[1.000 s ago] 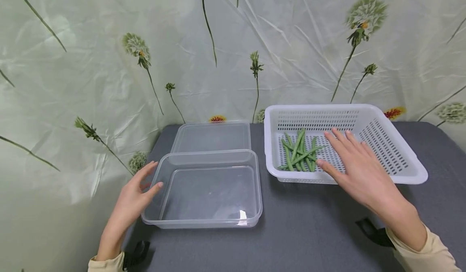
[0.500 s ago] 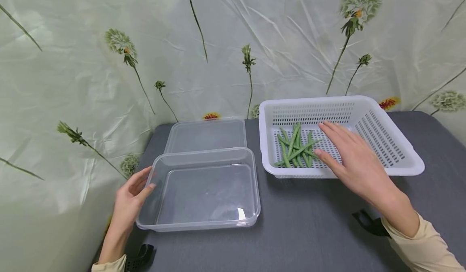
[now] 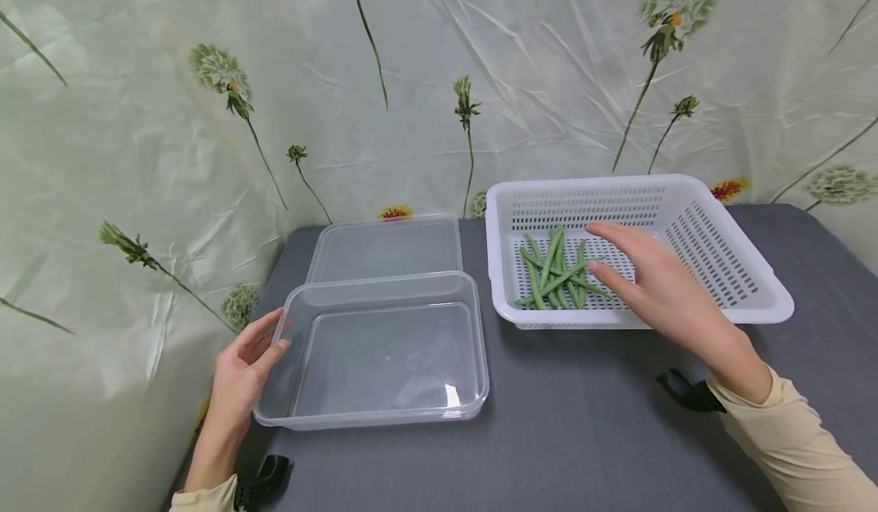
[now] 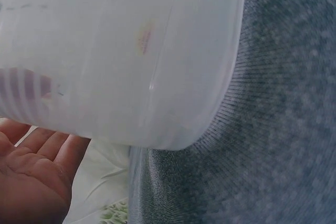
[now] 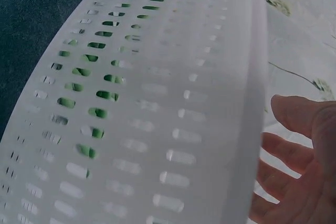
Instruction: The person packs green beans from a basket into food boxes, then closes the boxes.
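Observation:
My left hand (image 3: 240,375) is at the left side of a clear plastic container (image 3: 384,420), thumb and fingers on either side of its rim. In the left wrist view the thumb shows through the cloudy wall (image 4: 121,66). To the right, my right hand (image 3: 658,291) hovers over a white perforated basket (image 3: 730,249), holding nothing, with thumb and fingers apart. Just left of those fingertips, several green beans (image 3: 552,272) lie in a loose pile on the basket floor. Through the basket's slots, the right wrist view shows bits of green (image 5: 97,113).
A clear flat lid (image 3: 384,249) lies behind the container. All of it stands on a dark grey cloth-covered table (image 3: 535,420). A flower-printed sheet (image 3: 411,146) hangs at the back and along the left.
My left hand has moved onto the container's rim and drawn its fingers in. The right hand has shifted left towards the beans, its fingers now bent more. The head view has tilted slightly.

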Tool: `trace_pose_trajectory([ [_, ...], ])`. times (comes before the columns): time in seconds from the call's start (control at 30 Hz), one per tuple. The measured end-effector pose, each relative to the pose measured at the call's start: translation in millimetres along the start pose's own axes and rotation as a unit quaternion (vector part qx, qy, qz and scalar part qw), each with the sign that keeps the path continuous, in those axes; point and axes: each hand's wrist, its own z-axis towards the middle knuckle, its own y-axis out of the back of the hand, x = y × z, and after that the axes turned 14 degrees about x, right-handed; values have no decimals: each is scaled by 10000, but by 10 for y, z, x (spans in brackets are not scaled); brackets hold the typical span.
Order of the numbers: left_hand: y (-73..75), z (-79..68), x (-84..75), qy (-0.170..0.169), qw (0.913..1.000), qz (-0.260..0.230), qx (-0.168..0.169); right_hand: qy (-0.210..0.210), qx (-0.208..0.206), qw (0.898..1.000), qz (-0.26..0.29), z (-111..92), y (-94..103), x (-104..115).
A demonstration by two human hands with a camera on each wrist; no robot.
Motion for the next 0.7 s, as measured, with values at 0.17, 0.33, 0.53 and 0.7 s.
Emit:
trace_pose_trajectory([
  [0.17, 3, -8, 14, -30, 10000, -49, -15, -66, 553, 9983, 150, 126, 6, 26],
  [0.33, 2, 3, 8, -30, 10000, 50, -40, -200, 1083, 9936, 260, 231, 4, 14],
  [0.53, 7, 21, 18, -91, 9998, 166, -16, -405, 1669, 9845, 342, 313, -77, -109],
  [0.7, 13, 2, 17, -78, 9997, 242, -36, -447, 2289, 9693, 782, 394, -165, -190],
])
